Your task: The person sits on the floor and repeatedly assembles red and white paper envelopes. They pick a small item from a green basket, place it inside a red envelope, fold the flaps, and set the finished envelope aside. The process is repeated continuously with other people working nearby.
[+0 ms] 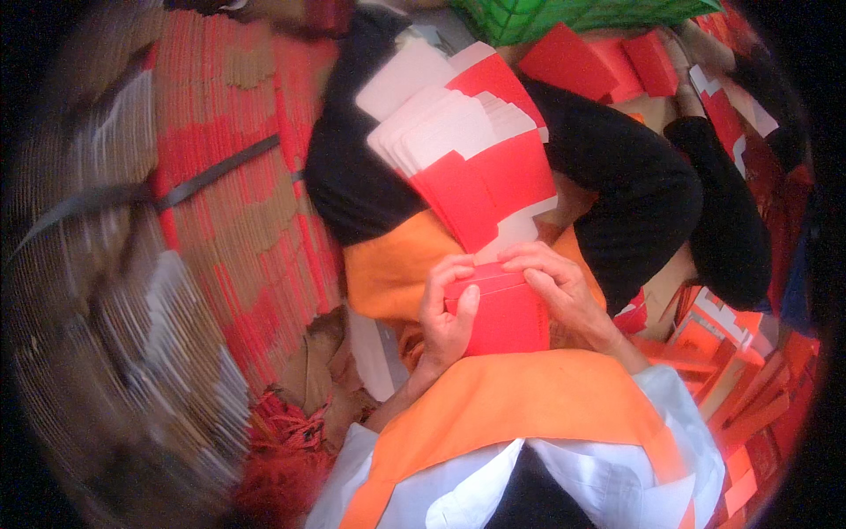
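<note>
The person's left hand (448,304) grips the left edge of a flat, rectangular red card piece (507,319), thumb laid along its face and fingers curled over the upper corner. The right hand (553,280) pinches the same piece at its top right, fingers bent over the upper edge. The red card piece sits above the lap, in front of an orange cloth apron (511,397). Just beyond the hands, a fanned pile of red-and-white paper cards (507,172) lies between legs in black trousers (617,167). To the left stands a dense red-and-brown cardboard stack (220,110) bound by a dark flat strap (220,170); a green plastic crate (582,19) is at the far edge.
</note>
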### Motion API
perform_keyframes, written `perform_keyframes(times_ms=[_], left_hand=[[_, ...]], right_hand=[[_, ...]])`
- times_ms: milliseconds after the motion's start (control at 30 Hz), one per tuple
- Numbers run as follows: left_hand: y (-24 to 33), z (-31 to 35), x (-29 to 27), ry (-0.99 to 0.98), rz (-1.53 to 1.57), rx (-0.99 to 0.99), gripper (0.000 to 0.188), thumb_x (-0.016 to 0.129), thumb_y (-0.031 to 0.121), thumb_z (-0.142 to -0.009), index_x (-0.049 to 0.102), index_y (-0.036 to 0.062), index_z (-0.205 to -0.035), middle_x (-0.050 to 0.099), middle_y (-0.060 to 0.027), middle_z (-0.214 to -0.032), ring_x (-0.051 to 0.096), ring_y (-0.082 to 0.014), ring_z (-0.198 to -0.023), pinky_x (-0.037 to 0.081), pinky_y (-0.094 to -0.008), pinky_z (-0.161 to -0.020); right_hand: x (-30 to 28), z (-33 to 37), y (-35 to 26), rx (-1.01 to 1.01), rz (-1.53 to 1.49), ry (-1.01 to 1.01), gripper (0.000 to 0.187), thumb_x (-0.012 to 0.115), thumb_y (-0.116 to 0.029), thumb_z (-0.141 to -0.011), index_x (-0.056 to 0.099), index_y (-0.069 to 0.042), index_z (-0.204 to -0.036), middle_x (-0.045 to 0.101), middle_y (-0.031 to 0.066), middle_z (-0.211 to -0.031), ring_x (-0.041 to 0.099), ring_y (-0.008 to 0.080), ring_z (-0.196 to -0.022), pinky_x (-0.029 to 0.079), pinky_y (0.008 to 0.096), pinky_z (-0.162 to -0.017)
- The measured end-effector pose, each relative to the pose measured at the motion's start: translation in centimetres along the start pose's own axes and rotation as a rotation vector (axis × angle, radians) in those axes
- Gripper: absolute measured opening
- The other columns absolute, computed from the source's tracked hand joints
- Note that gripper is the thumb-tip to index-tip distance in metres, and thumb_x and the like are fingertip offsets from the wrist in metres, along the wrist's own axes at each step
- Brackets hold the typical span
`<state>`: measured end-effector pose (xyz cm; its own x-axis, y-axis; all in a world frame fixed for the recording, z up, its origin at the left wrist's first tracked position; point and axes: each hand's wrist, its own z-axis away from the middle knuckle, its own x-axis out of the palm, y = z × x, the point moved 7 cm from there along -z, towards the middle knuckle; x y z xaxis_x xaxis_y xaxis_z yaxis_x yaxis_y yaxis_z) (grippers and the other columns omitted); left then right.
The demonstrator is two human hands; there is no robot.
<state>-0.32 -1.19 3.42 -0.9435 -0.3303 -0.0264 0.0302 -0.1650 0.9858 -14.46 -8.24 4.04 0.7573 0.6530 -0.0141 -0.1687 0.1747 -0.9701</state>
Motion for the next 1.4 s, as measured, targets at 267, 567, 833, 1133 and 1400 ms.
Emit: perform_keyframes(times_ms=[267, 567, 833, 1133, 1400], left_hand=[[-0.9, 0.2, 0.0, -0.005, -0.024, 0.081, 0.01, 0.054, -0.002, -0.079, 0.056, -0.0002, -0.088, 0.056, -0.0112, -0.099, 0.051, -0.023, -0.1, 0.037, -0.0344, -0.09], [-0.9, 0.3, 0.1, -0.035, -0.049, 0.128, 0.008, 0.057, -0.005, -0.077, 0.058, -0.0015, -0.083, 0.063, -0.0107, -0.088, 0.057, -0.0234, -0.09, 0.043, -0.0323, -0.082], [-1.1, 0.8, 0.1, -0.007, -0.02, 0.071, 0.007, 0.058, -0.006, -0.075, 0.059, -0.0005, -0.079, 0.064, -0.0104, -0.086, 0.057, -0.0231, -0.09, 0.044, -0.0315, -0.081], [2.6, -3.2, 0.9, -0.062, -0.078, 0.161, 0.021, 0.051, 0.01, -0.085, 0.053, -0.0008, -0.104, 0.047, -0.0151, -0.121, 0.043, -0.0243, -0.115, 0.033, -0.0349, -0.096], [-4.5, -6.9, -1.1, 0.319, -0.185, 0.017, 0.057, 0.06, 0.006, -0.077, 0.032, -0.001, -0.127, 0.031, -0.0155, -0.131, 0.032, -0.0269, -0.121, 0.026, -0.037, -0.101]], right_hand=[[-0.3, 0.3, 0.9, -0.009, -0.078, -0.013, 0.024, 0.038, -0.008, -0.088, 0.059, 0.001, -0.096, 0.056, 0.0135, -0.107, 0.048, 0.0255, -0.106, 0.034, 0.0359, -0.094], [-1.0, 1.3, 1.1, -0.165, 0.242, -0.18, 0.024, 0.05, -0.01, -0.083, 0.058, -0.002, -0.105, 0.054, 0.0132, -0.114, 0.048, 0.0281, -0.11, 0.034, 0.039, -0.097], [-1.4, 0.8, -1.7, -0.202, 0.427, -0.365, 0.03, 0.057, -0.017, -0.082, 0.056, -0.007, -0.111, 0.051, 0.0127, -0.118, 0.051, 0.0294, -0.102, 0.042, 0.0371, -0.088], [-6.6, -1.1, -4.2, -0.06, 0.247, -0.112, 0.022, 0.054, -0.01, -0.083, 0.06, -0.003, -0.103, 0.056, 0.0101, -0.11, 0.052, 0.0236, -0.104, 0.041, 0.0345, -0.09], [-26.7, -3.1, -3.8, 0.059, 0.005, 0.803, 0.041, 0.045, -0.031, -0.09, 0.046, -0.008, -0.124, 0.053, 0.0032, -0.112, 0.054, 0.0122, -0.092, 0.045, 0.0263, -0.076]])
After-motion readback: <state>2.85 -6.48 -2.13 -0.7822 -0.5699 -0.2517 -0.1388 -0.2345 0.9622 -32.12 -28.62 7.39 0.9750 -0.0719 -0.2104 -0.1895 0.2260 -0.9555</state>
